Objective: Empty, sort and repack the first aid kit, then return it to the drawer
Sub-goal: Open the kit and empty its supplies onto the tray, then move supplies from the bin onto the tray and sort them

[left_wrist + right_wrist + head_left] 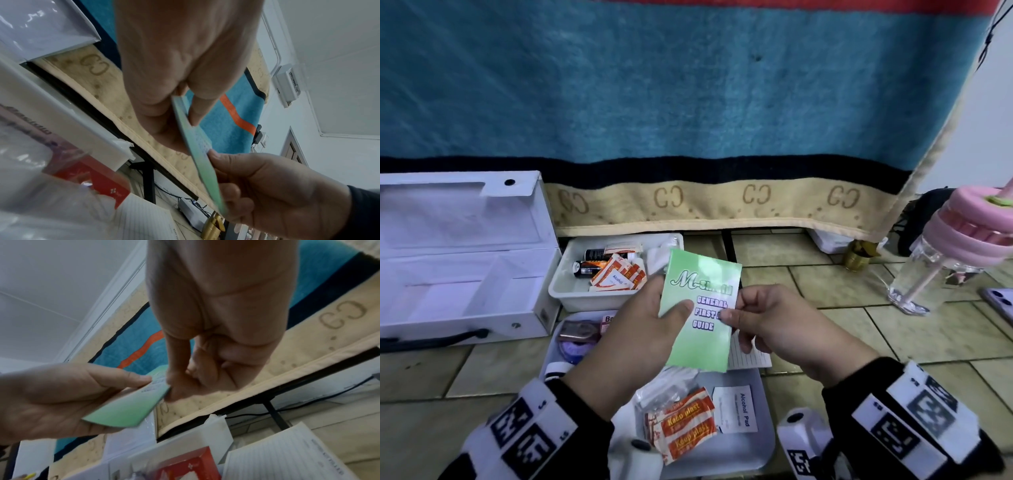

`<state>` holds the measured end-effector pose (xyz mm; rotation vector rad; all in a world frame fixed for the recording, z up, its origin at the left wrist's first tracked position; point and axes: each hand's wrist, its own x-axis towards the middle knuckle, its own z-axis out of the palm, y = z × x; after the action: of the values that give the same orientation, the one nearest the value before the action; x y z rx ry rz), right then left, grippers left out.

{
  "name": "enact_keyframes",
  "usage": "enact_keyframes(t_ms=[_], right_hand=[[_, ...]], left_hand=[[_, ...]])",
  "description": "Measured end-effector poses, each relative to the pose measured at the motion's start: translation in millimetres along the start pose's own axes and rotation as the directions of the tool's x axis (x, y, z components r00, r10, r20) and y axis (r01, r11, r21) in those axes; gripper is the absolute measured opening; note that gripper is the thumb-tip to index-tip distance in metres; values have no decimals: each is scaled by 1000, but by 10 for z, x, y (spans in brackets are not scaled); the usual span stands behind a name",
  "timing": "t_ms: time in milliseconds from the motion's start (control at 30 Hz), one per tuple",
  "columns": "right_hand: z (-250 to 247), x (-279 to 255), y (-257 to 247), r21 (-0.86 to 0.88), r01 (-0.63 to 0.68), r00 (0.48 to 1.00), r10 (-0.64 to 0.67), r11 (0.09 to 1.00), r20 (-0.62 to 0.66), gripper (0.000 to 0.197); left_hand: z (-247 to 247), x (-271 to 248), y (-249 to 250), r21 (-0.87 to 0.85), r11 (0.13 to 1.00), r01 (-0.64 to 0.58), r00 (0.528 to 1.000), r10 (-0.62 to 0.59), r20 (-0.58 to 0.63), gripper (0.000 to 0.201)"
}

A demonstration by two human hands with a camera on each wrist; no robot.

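two hands hold one thin green first aid guide booklet (700, 308) in the middle of the head frame, above the grey flat tray (763, 452) at the lower centre. the left hand (643, 329) pinches the booklet's left edge, thumb on the cover and fingers behind it; the right hand (774, 325) nips the right edge between thumb and forefinger, its other fingers curled in. the white first aid kit box (458, 260) sits open at the left of the frame, its compartments apparently empty, so sorting looks well underway and repacking not yet begun. from here the likeliest slip, i judge, is the limp booklet bending or sliding out if one hand lets go before the other has a firmer hold, dropping it onto the orange plaster packets (681, 425) and mixing the sorted piles. it could also be creased if forced into a compartment too narrow for it. around the work: a white plastic tub (616, 294) just behind the booklet holds alcohol pads, batteries and sachets; a white alcohol pad sachet (736, 407) lies on the tray; a lined paper sheet (750, 356) pokes out beneath the booklet. a clear bottle with pink lid (941, 260) stands at the right, near enough for a swinging elbow to tip. a blue blanket with beige border (688, 102) hangs across the upper frame, and no drawer is visible.
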<state>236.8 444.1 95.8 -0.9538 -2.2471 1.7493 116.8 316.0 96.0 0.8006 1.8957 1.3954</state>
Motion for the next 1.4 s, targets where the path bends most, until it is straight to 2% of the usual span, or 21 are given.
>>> enact_keyframes(t_ms=[100, 167, 233, 300, 400, 533, 600, 667, 733, 800, 900, 1000, 1100, 1167, 1267, 1333, 1400], right_hand=[[-62, 47, 30, 8, -23, 986, 24, 1000, -166, 18], [-213, 100, 94, -49, -57, 948, 38, 997, -317, 24], [-356, 128, 164, -304, -138, 919, 8, 943, -394, 27], [-408, 144, 227, -537, -248, 914, 12, 806, -405, 28], [-350, 186, 277, -646, -306, 928, 68, 699, -366, 14], [-164, 258, 287, -612, -265, 952, 104, 745, -286, 9], [-91, 267, 255, -643, -233, 969, 115, 730, -219, 13], [-64, 267, 198, -722, -231, 972, 130, 652, -193, 21], [-86, 263, 106, -791, -243, 969, 106, 561, -223, 31], [-100, 276, -30, -827, -235, 968, 50, 510, -244, 38], [-39, 374, -255, -832, -139, 980, -44, 537, -192, 37], [127, 538, -455, -835, 40, 993, -118, 549, -30, 33], [371, 736, -626, -867, 230, 973, -122, 442, 196, 29], [536, 894, -704, -882, 304, 953, -125, 361, 277, 26], [721, 1110, -797, -923, 302, 950, -158, 239, 270, 25], [762, 1227, -872, -957, 234, 957, -214, 169, 196, 30], [750, 1329, -928, -976, 167, 960, -248, 143, 128, 33]], left_hand=[[-47, 21, 19, -4, 1000, -17, 1000, 17, 14, 19], [-168, 51, 9, 12, 999, -33, 999, 33, -15, 18], [-322, 73, 14, 37, 998, -60, 996, 62, -56, 17], [-465, 85, 28, 46, 996, -70, 991, 75, -108, 15], [-657, 114, 26, 66, 996, -56, 983, 67, -173, 13], [-930, 137, -27, 261, 965, -26, 963, 94, -253, 9], [-1087, 127, -60, 464, 886, 8, 948, 141, -286, 6], [-1272, 134, -129, 654, 753, 74, 946, 154, -285, 15], [-1477, 175, -228, 755, 639, 147, 957, 101, -272, 26], [-1663, 241, -330, 776, 596, 208, 962, 20, -274, 31], [-1807, 332, -457, 787, 578, 217, 974, -74, -215, 27], [-1814, 402, -569, 830, 536, 154, 984, -160, -80, 36], [-1757, 434, -622, 903, 395, 169, 968, -241, -75, 48], [-1732, 462, -646, 936, 309, 168, 961, -261, -86, 54], [-1720, 503, -687, 942, 285, 179, 961, -255, -105, 59], [-1712, 513, -700, 943, 276, 187, 960, -255, -115, 59], [-1717, 527, -722, 945, 270, 182, 961, -251, -113, 58]])
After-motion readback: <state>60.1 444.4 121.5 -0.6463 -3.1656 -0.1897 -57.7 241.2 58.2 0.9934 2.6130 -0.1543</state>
